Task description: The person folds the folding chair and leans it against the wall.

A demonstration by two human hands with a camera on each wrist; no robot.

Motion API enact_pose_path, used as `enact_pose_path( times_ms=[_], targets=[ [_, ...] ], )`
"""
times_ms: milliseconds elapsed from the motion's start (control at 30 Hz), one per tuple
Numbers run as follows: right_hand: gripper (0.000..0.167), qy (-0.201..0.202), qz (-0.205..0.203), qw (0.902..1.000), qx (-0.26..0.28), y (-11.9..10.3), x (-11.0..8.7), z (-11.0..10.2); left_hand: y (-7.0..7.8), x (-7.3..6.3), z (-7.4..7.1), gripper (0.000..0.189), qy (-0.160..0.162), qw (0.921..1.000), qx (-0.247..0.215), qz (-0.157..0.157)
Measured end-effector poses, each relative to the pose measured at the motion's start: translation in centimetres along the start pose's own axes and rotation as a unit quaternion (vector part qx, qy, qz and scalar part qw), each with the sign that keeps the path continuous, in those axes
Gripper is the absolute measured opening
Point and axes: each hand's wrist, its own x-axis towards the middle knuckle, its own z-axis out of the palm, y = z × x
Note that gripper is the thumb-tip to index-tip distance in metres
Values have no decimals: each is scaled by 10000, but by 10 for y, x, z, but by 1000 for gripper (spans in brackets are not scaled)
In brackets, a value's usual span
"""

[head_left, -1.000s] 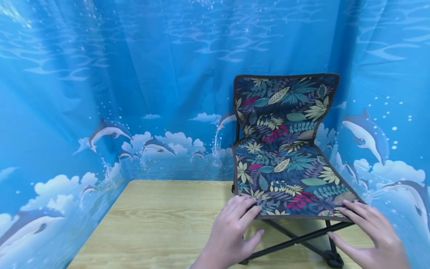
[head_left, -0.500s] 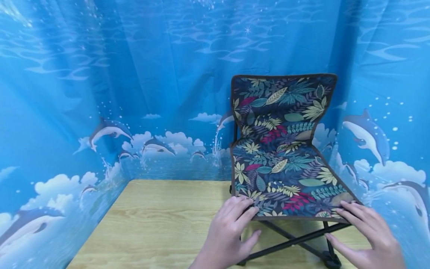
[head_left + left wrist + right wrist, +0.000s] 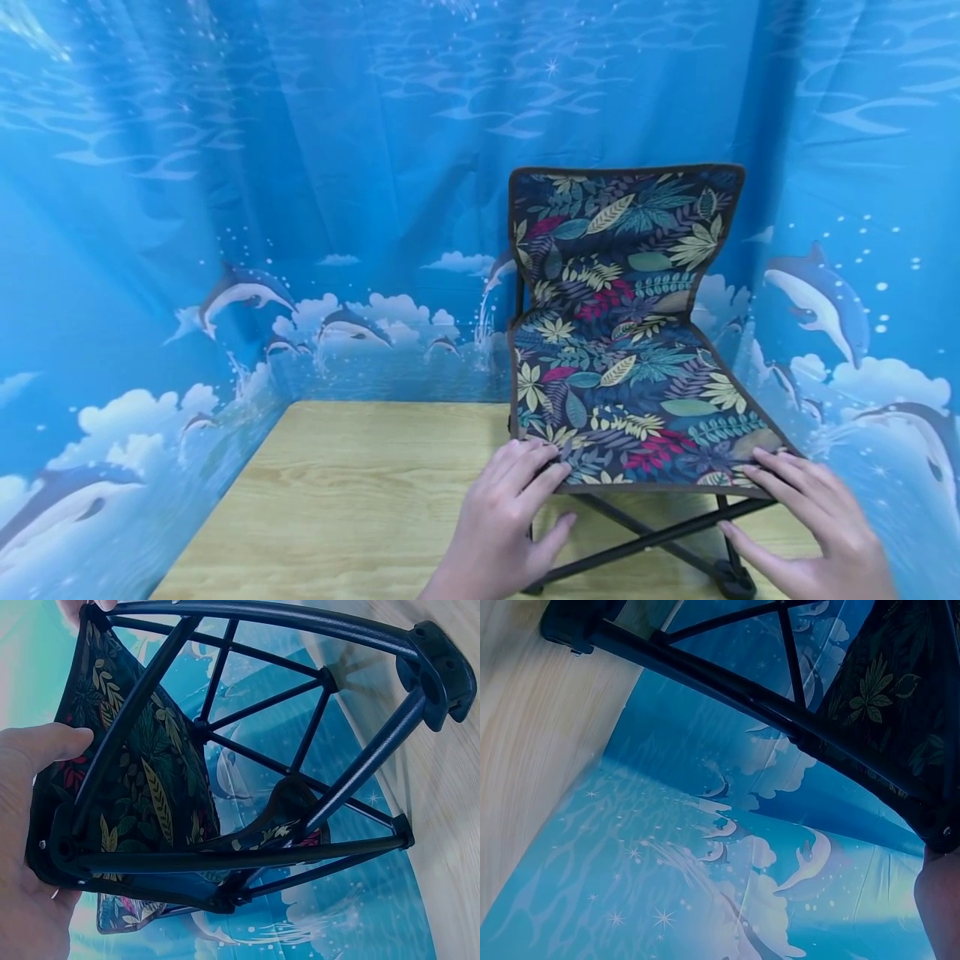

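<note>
A folding chair [image 3: 626, 333] with dark leaf-print fabric and a black tube frame stands on the wooden tabletop, right of centre in the head view. My left hand [image 3: 502, 508] lies with its fingers on the seat's front left corner, the thumb spread below the front edge. In the left wrist view that thumb [image 3: 71, 741] shows beside the fabric's underside, apart from the tubes. Over the front right corner, my right hand [image 3: 821, 517] rests nearly straight fingers on the fabric, thumb stretched out below. Only a sliver of the right hand [image 3: 939, 900] shows in the right wrist view.
The wooden tabletop [image 3: 337, 492] extends to the left of the chair. Blue curtains [image 3: 375, 208] printed with dolphins and clouds hang behind and at both sides. Crossed black legs [image 3: 660, 537] stand under the seat, with a foot [image 3: 733, 579] near the right front.
The chair has shifted a little to the left, backrest and seat together. Both hands have moved left with it, keeping their places on the front corners.
</note>
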Motion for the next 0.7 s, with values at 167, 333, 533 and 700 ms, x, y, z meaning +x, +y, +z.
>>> enact_pose_path(
  times_ms=[167,333,533,700],
  targets=[
    [84,-33,17,10000,41,3,-1,0,4,1,1,53,-10,10000,16,-48],
    [82,112,-126,9998,132,5,-2,2,4,1,1,53,3,10000,31,-47],
    [80,492,-426,9976,217,11,-4,9,3,0,3,53,89,9999,59,17],
    [81,529,-452,9973,216,12,-3,10,3,1,4,54,156,9999,29,41]
  ],
)
